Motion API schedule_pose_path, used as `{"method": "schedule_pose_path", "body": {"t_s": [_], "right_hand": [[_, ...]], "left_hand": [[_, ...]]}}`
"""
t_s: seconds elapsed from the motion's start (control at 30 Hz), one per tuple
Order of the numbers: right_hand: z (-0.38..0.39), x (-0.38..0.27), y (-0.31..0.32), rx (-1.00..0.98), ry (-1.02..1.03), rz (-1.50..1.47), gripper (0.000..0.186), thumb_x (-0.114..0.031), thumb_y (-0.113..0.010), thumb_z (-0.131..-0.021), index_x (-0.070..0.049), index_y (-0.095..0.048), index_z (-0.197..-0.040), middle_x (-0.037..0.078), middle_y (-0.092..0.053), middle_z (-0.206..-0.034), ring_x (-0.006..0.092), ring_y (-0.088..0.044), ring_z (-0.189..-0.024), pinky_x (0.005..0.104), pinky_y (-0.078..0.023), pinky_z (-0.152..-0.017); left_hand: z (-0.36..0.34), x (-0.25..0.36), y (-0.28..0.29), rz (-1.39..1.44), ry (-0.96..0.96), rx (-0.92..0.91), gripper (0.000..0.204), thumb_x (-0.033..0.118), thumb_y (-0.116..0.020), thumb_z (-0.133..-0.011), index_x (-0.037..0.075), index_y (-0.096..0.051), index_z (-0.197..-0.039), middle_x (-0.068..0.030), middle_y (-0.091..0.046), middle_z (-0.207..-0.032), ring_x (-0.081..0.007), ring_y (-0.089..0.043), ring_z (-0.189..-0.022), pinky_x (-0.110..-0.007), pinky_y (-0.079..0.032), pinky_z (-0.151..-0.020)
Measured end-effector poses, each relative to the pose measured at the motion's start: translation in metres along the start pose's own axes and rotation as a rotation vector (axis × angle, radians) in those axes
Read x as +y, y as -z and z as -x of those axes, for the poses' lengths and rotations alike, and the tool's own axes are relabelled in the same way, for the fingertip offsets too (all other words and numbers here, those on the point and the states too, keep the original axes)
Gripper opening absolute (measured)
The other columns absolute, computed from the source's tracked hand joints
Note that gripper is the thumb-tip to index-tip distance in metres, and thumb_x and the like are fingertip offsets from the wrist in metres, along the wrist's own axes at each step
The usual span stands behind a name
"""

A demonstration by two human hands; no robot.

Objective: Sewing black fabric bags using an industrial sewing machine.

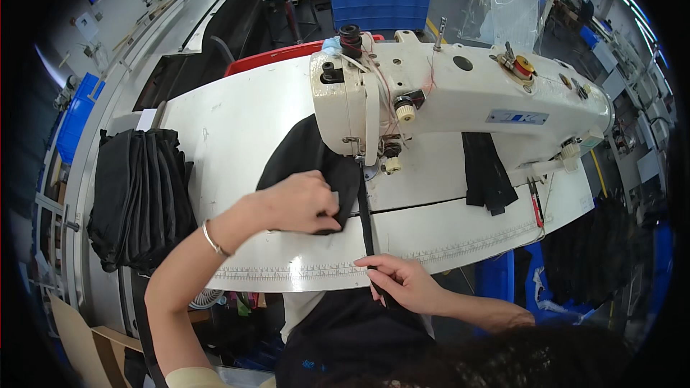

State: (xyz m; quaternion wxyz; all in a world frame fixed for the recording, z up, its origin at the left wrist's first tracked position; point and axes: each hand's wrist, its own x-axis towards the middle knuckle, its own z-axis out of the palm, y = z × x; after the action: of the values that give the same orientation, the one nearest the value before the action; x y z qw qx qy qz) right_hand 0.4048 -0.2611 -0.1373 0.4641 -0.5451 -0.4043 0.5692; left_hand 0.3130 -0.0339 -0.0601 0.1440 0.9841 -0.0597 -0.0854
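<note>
Beneath the white sewing machine's head (341, 100) lies a black fabric piece (287, 169). My left hand (302, 201) grips it with curled fingers, left of and below the needle area; a small pale patch shows by the fingers, too small to name. A narrow black strip (364, 219) runs from under the presser foot toward me. My right hand (395, 284) pinches its near end at the table's front edge, just beyond the printed ruler scale (287, 273).
A thick stack of black pieces (140, 197) sits on the table's left. Black strips (485, 172) and red-handled snips (535, 201) lie at the right. A red bin (251, 57) and a blue crate (377, 7) stand behind. The white tabletop (215, 115) curves toward me.
</note>
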Motion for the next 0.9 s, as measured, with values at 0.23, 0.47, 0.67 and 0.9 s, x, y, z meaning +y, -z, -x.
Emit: {"method": "schedule_pose_path", "body": {"t_s": [0.23,0.47,0.67,0.9], "right_hand": [[0.008,-0.013,-0.003,0.010,0.081,0.387,0.048,-0.026,-0.060,-0.089,-0.006,-0.046,-0.130,0.007,-0.057,-0.071,0.0171,-0.052,-0.060,0.0265,-0.044,-0.061],[0.014,-0.013,-0.003,-0.109,0.455,0.736,0.084,-0.029,-0.070,-0.078,0.007,-0.024,-0.138,0.014,-0.049,-0.086,0.0268,-0.052,-0.073,0.0328,-0.046,-0.066],[0.022,-0.015,-0.010,0.051,0.661,1.265,0.058,-0.005,-0.056,-0.070,0.017,-0.043,-0.122,0.010,-0.045,-0.081,0.0175,-0.049,-0.069,0.0267,-0.045,-0.061],[0.029,-0.021,-0.004,0.290,0.861,1.516,0.037,-0.007,-0.057,-0.072,0.009,-0.059,-0.106,0.013,-0.056,-0.092,0.0229,-0.057,-0.084,0.0285,-0.048,-0.070]], "left_hand": [[0.029,0.012,-0.048,-0.249,-0.263,0.328,0.013,0.012,-0.063,-0.062,0.007,-0.051,-0.058,-0.0039,-0.050,-0.058,-0.0200,-0.054,-0.056,-0.031,-0.044,-0.054],[0.029,-0.030,-0.006,0.051,0.582,0.785,0.029,0.011,-0.069,-0.075,0.003,-0.051,-0.054,-0.0108,-0.046,-0.053,-0.0246,-0.045,-0.044,-0.034,-0.034,-0.041],[0.070,0.068,-0.112,-0.231,-0.062,0.296,0.012,0.006,-0.060,-0.063,-0.001,-0.060,-0.073,-0.0060,-0.048,-0.077,-0.0171,-0.049,-0.073,-0.026,-0.040,-0.063],[0.054,0.078,-0.072,-0.214,-0.151,0.463,0.019,0.006,-0.059,-0.059,-0.002,-0.061,-0.076,-0.0061,-0.046,-0.076,-0.0204,-0.049,-0.074,-0.030,-0.045,-0.076]]}}
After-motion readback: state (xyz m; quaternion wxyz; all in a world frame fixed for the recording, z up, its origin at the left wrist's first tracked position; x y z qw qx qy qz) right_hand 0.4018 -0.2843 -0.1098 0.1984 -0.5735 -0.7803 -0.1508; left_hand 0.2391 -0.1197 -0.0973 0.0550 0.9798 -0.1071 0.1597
